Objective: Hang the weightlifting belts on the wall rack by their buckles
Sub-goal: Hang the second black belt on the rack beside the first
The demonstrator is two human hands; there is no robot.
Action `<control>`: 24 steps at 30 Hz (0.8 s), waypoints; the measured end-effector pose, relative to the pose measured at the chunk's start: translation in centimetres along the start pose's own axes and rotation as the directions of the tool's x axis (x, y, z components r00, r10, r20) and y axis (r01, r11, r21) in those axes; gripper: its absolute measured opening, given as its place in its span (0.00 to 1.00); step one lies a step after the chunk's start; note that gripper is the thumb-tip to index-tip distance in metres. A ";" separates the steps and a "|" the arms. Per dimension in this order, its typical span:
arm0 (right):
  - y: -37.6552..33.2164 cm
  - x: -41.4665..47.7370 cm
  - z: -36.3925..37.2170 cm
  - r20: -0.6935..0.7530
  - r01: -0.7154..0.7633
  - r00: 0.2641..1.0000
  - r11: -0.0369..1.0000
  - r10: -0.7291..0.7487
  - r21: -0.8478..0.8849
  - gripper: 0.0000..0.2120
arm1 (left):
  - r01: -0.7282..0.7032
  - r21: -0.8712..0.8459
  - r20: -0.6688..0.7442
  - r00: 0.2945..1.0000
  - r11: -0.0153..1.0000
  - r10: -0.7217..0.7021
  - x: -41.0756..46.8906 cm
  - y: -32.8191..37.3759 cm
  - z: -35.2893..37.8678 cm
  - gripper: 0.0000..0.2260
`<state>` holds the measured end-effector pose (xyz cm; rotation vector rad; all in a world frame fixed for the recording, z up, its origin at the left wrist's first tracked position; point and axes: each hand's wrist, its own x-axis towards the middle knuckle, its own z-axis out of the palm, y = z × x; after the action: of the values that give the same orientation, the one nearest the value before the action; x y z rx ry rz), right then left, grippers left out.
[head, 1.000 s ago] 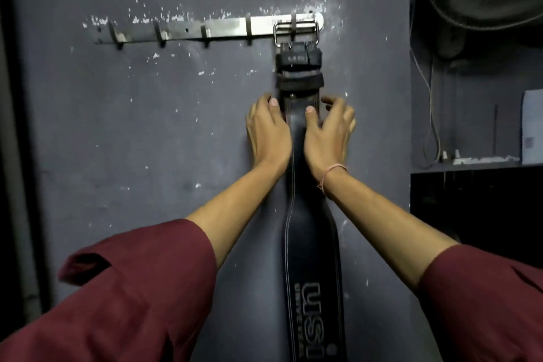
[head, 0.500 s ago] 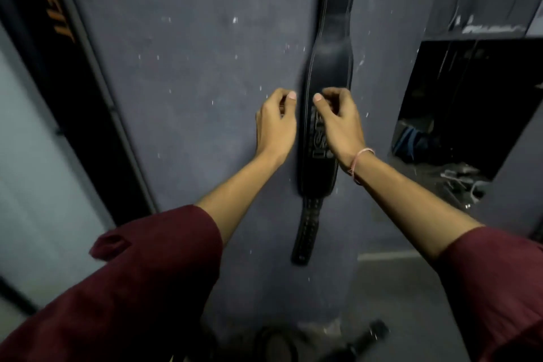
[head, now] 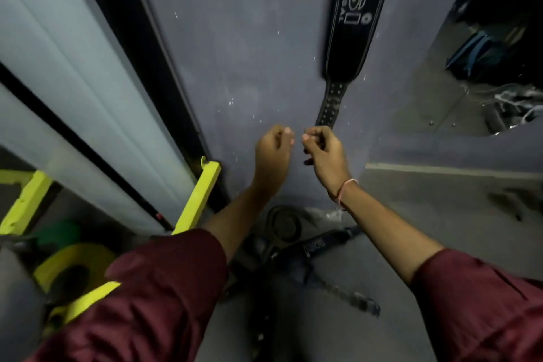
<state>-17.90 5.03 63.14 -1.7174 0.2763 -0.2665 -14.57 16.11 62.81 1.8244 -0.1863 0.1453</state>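
Note:
A black leather belt [head: 357,9] with white lettering hangs flat against the grey wall, its buckle and the rack out of view above. Its narrow holed tail [head: 330,103] runs down to my right hand [head: 324,153], whose curled fingers hold the tail's tip. My left hand [head: 273,153] is beside it, a little left of the tail, fingers curled with nothing in them. More dark belts [head: 311,247] lie in a heap on the floor below my arms, one rolled up [head: 282,225] and one with its holed strap [head: 351,298] stretched out.
A yellow metal frame [head: 197,194] stands against the wall at the left, with a yellow weight plate [head: 70,270] and a green one [head: 58,233] beside it. A dark recess [head: 493,47] with clutter opens at the right. Grey floor [head: 440,203] lies beyond the belts.
My view has tilted down from the rack to the floor. Both hands slid down the hanging belt from near the buckle to its tail end, and the floor belts came into view.

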 end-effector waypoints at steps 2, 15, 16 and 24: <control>3.4 -2.0 0.2 0.011 -0.070 0.997 0.997 0.070 -0.012 0.05 | 0.051 0.062 0.026 0.998 0.997 -0.053 -3.1 -3.3 0.6 0.13; 21.3 -5.3 1.4 -0.076 -0.496 0.863 0.866 0.500 0.068 0.09 | 0.303 0.221 0.295 0.885 0.927 -0.359 -8.1 -20.6 5.2 0.06; 22.6 -4.8 1.5 -0.076 -0.516 0.851 0.854 0.520 0.068 0.10 | 0.305 0.231 0.329 0.869 0.924 -0.369 -7.5 -22.0 5.9 0.06; 41.2 1.0 -0.1 -0.195 -0.712 0.671 0.695 0.715 0.100 0.03 | 0.342 0.323 0.469 0.752 0.882 -0.463 -4.3 -37.1 15.1 0.06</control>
<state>-18.38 -1.88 22.48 -1.4311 1.0885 0.1344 -11.18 11.08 22.95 2.0461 -0.1603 -0.6939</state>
